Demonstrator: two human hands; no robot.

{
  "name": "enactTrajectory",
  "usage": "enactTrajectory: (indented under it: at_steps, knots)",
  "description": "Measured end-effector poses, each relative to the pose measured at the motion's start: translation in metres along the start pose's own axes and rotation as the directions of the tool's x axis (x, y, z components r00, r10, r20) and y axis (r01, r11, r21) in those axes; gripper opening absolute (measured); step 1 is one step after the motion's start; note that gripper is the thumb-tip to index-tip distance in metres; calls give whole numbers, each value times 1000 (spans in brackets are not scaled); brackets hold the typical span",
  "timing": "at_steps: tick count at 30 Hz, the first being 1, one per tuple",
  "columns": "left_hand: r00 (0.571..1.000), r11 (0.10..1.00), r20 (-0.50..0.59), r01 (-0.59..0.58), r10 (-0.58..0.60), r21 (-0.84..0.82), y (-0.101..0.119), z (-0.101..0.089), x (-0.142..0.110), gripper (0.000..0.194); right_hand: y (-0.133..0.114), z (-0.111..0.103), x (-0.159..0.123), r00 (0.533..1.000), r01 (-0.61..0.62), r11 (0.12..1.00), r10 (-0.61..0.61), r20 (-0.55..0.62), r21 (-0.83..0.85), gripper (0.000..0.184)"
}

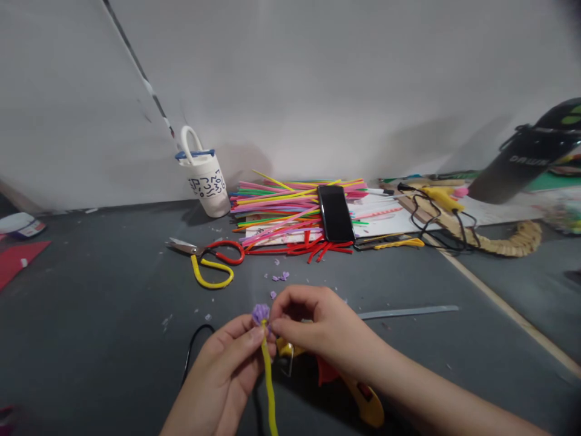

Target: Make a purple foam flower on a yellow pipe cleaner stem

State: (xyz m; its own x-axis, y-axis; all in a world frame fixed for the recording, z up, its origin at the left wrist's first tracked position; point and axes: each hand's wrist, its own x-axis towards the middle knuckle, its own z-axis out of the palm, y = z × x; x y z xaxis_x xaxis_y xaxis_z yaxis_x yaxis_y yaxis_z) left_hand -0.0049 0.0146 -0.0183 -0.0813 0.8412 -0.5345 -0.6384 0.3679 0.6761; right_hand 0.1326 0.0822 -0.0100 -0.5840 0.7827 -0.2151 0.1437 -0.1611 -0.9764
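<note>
My left hand pinches a yellow pipe cleaner just below a small purple flower head at its upper end. The stem hangs down past the bottom of the view. My right hand is closed in a pinch right beside the flower head, its fingertips next to the stem top. A bit of purple shows near those fingertips, but what they grip is too small to make out. Partly hidden under my right hand and forearm lies a yellow hot glue gun with a red trigger.
Scissors with red and yellow handles lie beyond my hands. Purple scraps dot the grey table. Behind are a pipe cleaner pile, a phone, a white tumbler and a dark bottle. A glue stick lies right.
</note>
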Motion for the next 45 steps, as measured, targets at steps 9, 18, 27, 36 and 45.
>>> enactTrajectory:
  at_steps: [9,18,27,36,45]
  knots:
    - [998,999,46,46,-46,-14,2,-1,0,10,-5,-4,-3,993,112,989,-115,-25,-100,13]
    - [993,996,82,81,-85,48,-3,-7,1,9,-15,-8,-14,913,391,843,-406,40,-370,17]
    - [994,988,46,91,-97,128,0,0,-3,15,-14,-8,-13,900,399,780,-433,45,-482,16]
    - [994,986,50,87,-94,140,-1,-1,-1,15,-14,-8,-16,883,409,666,-462,85,-624,15]
    - [992,983,40,109,-116,146,0,-1,-2,14,-15,-8,-20,860,426,520,-487,152,-740,16]
